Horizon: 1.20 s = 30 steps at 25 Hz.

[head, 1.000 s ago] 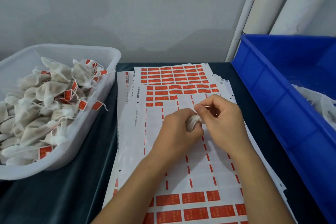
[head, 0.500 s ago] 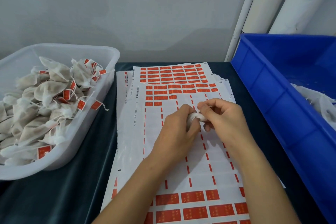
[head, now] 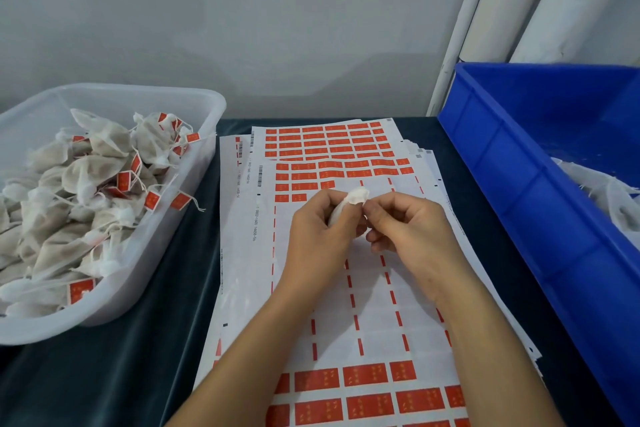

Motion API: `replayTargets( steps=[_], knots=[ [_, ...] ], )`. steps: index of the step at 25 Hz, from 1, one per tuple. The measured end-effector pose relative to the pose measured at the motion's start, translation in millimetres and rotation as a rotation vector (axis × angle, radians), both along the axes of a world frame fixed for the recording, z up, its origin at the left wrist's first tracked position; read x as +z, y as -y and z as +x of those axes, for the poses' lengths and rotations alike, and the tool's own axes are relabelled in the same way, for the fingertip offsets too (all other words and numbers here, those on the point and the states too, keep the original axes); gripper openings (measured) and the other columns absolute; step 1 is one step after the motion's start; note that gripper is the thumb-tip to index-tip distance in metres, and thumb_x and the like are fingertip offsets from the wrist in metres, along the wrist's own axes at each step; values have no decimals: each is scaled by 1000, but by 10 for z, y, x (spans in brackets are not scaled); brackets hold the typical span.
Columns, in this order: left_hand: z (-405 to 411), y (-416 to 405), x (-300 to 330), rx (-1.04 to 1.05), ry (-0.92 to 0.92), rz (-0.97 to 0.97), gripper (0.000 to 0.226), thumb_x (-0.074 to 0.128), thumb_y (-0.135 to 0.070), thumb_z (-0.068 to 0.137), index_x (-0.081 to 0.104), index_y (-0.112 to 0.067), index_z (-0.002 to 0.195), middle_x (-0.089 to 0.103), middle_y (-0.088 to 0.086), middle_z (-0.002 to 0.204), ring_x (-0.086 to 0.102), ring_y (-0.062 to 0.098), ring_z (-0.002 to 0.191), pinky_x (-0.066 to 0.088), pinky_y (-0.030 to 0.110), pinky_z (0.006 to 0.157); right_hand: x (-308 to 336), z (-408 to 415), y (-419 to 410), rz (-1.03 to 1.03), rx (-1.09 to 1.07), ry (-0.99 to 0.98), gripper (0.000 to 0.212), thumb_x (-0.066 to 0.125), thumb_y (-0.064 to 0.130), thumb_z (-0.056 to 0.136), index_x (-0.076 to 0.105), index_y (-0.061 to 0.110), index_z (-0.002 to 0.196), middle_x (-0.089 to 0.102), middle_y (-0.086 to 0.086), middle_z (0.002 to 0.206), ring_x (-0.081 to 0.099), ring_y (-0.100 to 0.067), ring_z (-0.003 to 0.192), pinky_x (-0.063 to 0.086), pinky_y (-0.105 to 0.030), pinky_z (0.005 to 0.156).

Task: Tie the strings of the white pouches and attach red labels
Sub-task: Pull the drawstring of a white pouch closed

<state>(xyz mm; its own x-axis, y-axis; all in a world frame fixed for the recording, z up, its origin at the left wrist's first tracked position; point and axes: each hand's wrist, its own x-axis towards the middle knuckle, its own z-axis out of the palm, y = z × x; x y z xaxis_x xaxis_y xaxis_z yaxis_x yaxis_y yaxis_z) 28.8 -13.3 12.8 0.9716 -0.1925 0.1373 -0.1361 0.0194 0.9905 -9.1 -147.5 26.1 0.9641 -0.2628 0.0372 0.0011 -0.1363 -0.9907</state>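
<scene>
Setting: dark, soft-looking cloth (head: 104, 374) is spread over the work surface before a plain grey wall; pale pipes stand in the far right corner.
Change: the white pouch (head: 356, 197), a second ago buried between the two hands, is now raised so its gathered mouth stands clear above the left hand's fingers.
Left hand: the left hand (head: 322, 236) is curled round the pouch body.
Right hand: the right hand (head: 405, 229) is closed in a pinch just beside the pouch mouth; the string itself is too fine to be made out.
Meaning: the knot is judged to be in the drawing-tight stage; no red label is seen on this pouch yet.
Label sheets: glossy white backing sheets (head: 242, 288) are stacked under the hands, with small red labels (head: 317, 381) in rows and the middle rows already peeled.
Finished stock: a translucent plastic tub (head: 166, 274) at left is heaped with soft, crumpled, tagged pouches.
Supply: a rigid blue crate (head: 519, 184) at right holds more white pouch material, partly cut off by the edge.
</scene>
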Motion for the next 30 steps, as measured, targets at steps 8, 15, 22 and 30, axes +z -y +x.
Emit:
replayTargets(
  steps=[8,15,22,30],
  knots=[
    [36,-23,2,-16,-88,29,22,63,-36,102,74,-18,96,74,-1,82,74,19,82,60,22,72,21,-10,-28,-203,-44,157,8,70,38,96,71,44,101,69,27,103,62,5,104,48,-2,72],
    [35,-42,40,-119,-115,59,26,62,-40,102,74,-30,81,73,2,81,71,27,86,62,36,82,15,-8,8,-170,-93,189,13,75,29,94,74,40,102,72,27,97,68,3,98,52,-6,73],
    [20,-58,52,-188,-279,-97,33,64,-50,91,74,-19,83,65,5,83,61,21,84,55,41,92,6,2,-47,-389,-153,237,11,74,26,94,67,35,95,69,22,92,66,0,94,51,-6,75],
    [70,-86,18,-163,-327,-226,32,62,-33,100,79,-6,96,69,25,98,65,34,97,53,45,102,-16,-23,-73,-595,-134,349,15,75,34,92,76,32,107,69,22,103,62,-2,101,48,-8,83]
  ],
)
